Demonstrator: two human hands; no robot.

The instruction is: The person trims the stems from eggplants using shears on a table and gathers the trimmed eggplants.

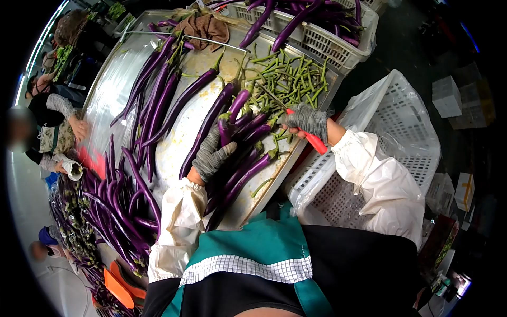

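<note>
My left hand, in a grey fingerless glove, rests on long purple eggplants, its fingers around one eggplant near its stem end. In my right hand, also gloved, is a knife with a red handle; its blade points up and left over the table. Several more eggplants lie beneath and between my hands. Cut green stems are heaped beyond my right hand. Long eggplants lie in a bunch to the left on the metal table.
A white crate of eggplants stands at the far edge. An empty, plastic-lined white crate is at the right. More eggplants are piled at the lower left, near an orange object. Another person's hand is at the left edge.
</note>
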